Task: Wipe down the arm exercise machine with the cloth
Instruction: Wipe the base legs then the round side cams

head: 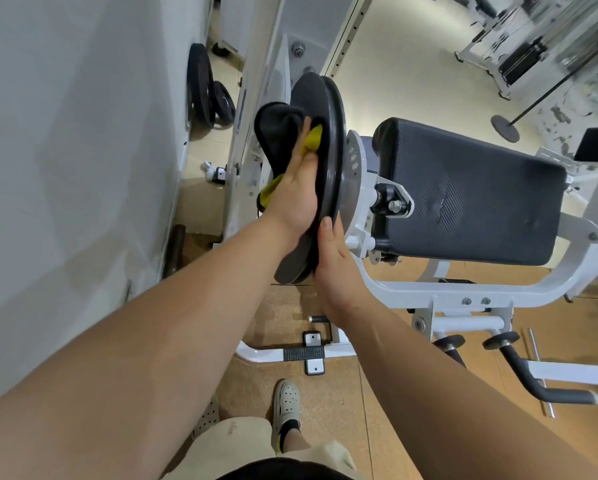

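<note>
The arm exercise machine has a white frame (457,296), a black padded arm rest (474,188) and a dark grey cam wheel (332,133) on its left side. My left hand (297,192) presses a black and yellow cloth (277,133) flat against the wheel's left face, fingers pointing up. My right hand (332,258) grips the wheel's lower rim, thumb on the near edge, the fingers hidden behind the rim.
A grey wall runs along the left. Black weight plates (207,95) lean against it further back. Black handles (533,372) jut from the frame at the lower right. My feet in pale clogs (285,407) stand on tan flooring. Other gym machines (519,46) stand at the far right.
</note>
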